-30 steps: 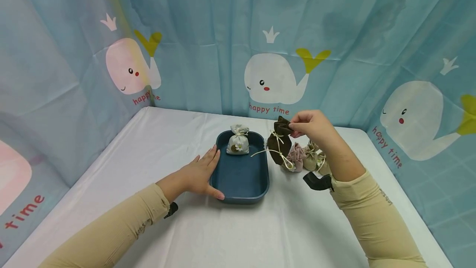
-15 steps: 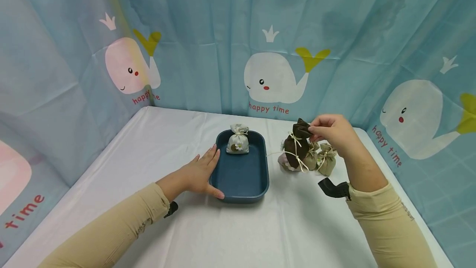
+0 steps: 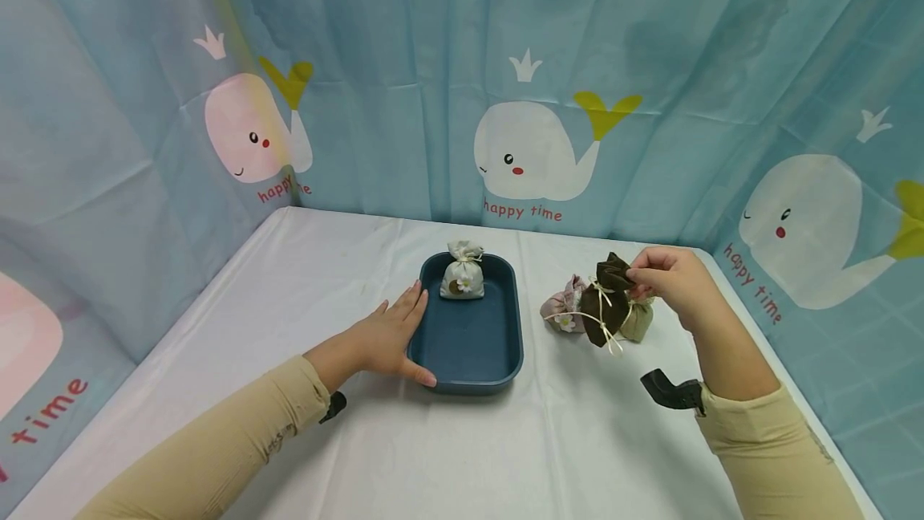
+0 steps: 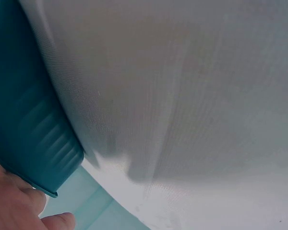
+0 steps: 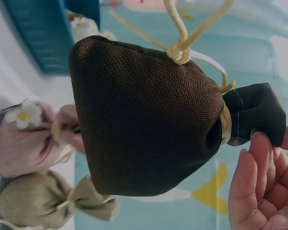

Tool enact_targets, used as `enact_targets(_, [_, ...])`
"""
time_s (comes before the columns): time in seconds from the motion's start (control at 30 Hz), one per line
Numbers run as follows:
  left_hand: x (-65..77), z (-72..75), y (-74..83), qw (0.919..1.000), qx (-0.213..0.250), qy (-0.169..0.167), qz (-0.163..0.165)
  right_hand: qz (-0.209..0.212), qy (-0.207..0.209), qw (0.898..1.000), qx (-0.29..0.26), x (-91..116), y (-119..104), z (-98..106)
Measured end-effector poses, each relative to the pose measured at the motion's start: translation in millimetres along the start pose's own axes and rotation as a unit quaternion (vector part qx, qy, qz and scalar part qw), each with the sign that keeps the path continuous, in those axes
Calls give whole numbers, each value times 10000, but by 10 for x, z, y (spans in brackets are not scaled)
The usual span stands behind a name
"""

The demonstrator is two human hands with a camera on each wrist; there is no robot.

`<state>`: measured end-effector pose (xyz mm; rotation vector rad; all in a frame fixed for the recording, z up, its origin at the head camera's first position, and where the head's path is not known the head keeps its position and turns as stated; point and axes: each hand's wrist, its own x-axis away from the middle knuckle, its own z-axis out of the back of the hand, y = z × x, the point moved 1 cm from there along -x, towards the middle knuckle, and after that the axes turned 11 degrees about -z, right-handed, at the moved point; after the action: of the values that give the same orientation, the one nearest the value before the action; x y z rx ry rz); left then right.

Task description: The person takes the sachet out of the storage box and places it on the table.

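Observation:
My right hand [image 3: 671,283] pinches the gathered top of a dark brown drawstring pouch [image 3: 605,311] between thumb and fingers. It hangs tilted, its cream cord trailing, in front of other pouches right of the tray. In the right wrist view the brown pouch [image 5: 149,120] fills the middle. A pink pouch with a white flower [image 3: 563,315] lies to its left, and a beige pouch [image 3: 637,321] shows partly behind it. My left hand [image 3: 382,339] rests along the left side of a dark blue tray [image 3: 465,351], fingers straight and spread. A whitish pouch [image 3: 462,283] stands at the tray's far end.
A white cloth [image 3: 447,456] covers the table. Behind the table's far edge hangs a blue curtain [image 3: 404,143] printed with whales. Black wrist cameras [image 3: 674,392] stick out from the sleeves.
My right hand has carried the brown pouch rightward and lower, away from the tray and across the other pouches. The pink pouch is more visible now. My left hand and the tray have stayed put.

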<state>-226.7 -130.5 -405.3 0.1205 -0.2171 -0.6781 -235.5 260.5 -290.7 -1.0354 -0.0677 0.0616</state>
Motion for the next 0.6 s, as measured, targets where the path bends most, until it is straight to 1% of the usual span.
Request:
enact_targets(0.27, [8, 5, 6, 10000, -9, -6, 26, -240, -4, 9997, 87, 51, 183, 39])
enact_targets(0.6, [6, 6, 7, 10000, 67, -41, 56, -684, -119, 9976, 49, 39, 462, 1])
